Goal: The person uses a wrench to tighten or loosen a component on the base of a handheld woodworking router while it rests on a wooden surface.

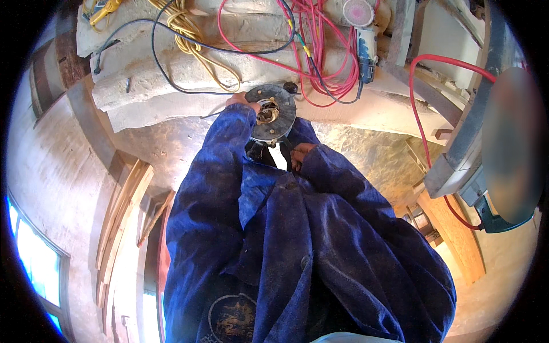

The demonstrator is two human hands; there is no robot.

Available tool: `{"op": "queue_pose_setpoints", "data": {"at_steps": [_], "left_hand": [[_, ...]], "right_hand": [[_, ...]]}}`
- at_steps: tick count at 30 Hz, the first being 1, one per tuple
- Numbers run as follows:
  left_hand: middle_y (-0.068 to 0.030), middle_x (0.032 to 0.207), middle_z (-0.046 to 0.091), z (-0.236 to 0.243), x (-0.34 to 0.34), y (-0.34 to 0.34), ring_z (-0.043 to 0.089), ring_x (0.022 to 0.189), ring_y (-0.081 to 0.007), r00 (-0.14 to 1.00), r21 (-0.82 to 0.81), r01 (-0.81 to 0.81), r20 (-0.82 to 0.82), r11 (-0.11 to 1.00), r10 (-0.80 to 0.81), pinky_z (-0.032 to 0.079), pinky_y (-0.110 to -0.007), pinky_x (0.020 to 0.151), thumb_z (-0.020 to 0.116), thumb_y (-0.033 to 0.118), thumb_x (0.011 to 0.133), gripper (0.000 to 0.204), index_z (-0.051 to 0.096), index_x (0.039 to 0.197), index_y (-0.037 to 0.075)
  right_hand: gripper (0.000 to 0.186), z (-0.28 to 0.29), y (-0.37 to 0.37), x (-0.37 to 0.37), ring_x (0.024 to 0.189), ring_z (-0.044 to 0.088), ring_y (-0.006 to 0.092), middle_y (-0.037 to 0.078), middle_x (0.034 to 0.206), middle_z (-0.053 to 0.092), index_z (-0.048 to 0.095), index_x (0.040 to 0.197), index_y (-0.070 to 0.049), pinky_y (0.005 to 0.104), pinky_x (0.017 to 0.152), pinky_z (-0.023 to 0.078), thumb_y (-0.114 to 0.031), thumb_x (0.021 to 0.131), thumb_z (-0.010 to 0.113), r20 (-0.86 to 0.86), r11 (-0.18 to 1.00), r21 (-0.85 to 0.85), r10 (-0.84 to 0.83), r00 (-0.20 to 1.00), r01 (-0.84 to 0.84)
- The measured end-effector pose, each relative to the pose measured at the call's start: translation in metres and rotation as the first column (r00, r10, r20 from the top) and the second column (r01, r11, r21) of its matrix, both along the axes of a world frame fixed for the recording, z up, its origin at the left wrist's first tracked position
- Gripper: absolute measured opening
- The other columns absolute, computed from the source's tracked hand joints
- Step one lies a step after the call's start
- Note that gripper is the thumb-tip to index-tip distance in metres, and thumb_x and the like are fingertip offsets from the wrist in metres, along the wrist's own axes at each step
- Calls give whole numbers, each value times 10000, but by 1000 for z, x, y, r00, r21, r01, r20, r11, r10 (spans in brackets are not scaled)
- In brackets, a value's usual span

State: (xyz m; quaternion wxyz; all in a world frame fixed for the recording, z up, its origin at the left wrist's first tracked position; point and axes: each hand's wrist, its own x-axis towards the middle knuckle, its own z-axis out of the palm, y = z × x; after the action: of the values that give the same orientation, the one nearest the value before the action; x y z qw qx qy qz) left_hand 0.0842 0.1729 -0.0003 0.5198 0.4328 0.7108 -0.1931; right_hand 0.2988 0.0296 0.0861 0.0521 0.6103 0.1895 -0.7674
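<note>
Held upright close to my chest is a tool with a round black base plate (274, 126). It has an opening in its middle, showing worn pale and brown parts, and small screws around it. My left hand (245, 102) grips the plate's left edge, with fingers partly hidden behind it. Below the plate, part of the tool's dark body shows against my blue jacket. My right hand (301, 154) is beside that lower part, fingers curled and closed. What they pinch, if anything, is too small to make out.
Pale, rough stacked slabs (200, 100) lie ahead. On them are a yellow cord coil (191, 43), a pink-red cable coil (320, 63), a dark cable (157, 54) and an angle grinder (366, 54). Wood boards (123, 220) lean at left; a metal beam (457, 154) stands right.
</note>
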Motion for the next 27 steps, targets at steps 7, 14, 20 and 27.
{"op": "queue_pose_setpoints", "data": {"at_steps": [7,14,20,27], "left_hand": [[-191,1146,621,2,0,1,589,1084,-318,999,-20,-26,-28,999,26,456,-359,968,694,240,628,549,626,1154,100],[-173,1111,642,0,1,0,606,1057,-312,999,-5,-6,-37,1000,6,471,-366,944,689,228,629,514,643,1124,95],[-167,1103,647,0,-1,0,613,1045,-307,1000,-23,-18,-11,1000,18,481,-372,928,717,261,638,505,649,1115,112],[-169,1104,648,-4,-1,-6,613,1044,-315,999,55,-1,-54,998,4,481,-381,925,701,277,647,503,649,1127,133]], "right_hand": [[220,0,7,-10,684,650,175,96,787,675,608,936,0,319,638,518,-208,926,537,-21,1000,16,-17,1000,17],[188,7,16,-19,653,644,164,99,767,669,607,893,9,305,637,515,-167,913,545,-47,998,56,-3,999,5],[188,5,34,-1,660,647,159,90,766,670,615,864,11,292,642,512,-158,896,540,-122,933,270,279,952,-239],[204,9,39,-15,650,647,160,92,764,674,610,877,20,291,633,509,-167,901,531,-111,997,-6,82,990,-83]]}}
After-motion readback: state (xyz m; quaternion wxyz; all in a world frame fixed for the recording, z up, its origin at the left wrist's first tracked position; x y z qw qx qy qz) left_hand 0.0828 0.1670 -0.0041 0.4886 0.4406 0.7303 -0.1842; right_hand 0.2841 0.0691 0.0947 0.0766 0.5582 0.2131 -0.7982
